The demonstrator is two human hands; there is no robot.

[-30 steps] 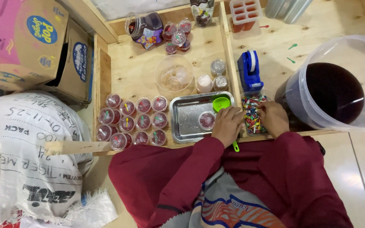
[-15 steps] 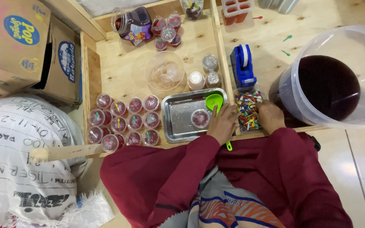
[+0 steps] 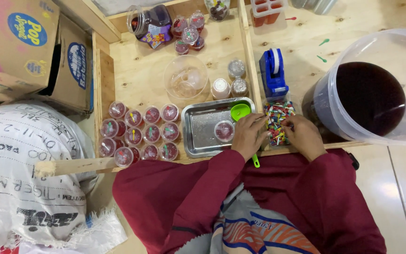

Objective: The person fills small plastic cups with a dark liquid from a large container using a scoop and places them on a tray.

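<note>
Left hand (image 3: 249,135) curled round the green scoop (image 3: 240,112), handle poking out below the wrist. Right hand (image 3: 305,135) resting at the spoon box (image 3: 278,121), fingertips dipped in, grip itself impossible to tell. Between the hands: that box. Left of the scoop, steel tray (image 3: 202,129) with one filled cup (image 3: 224,130). Beyond the knuckles, tape dispenser (image 3: 273,73). Crowding the right wrist, bucket (image 3: 367,84) of dark liquid. Far left, filled cups (image 3: 139,134) in rows.

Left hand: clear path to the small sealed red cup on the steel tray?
Likely yes. The left hand rests at the steel tray's right edge, beside the small sealed red cup. Only the green plastic scoop lies nearby, behind the cup, not between.
</note>
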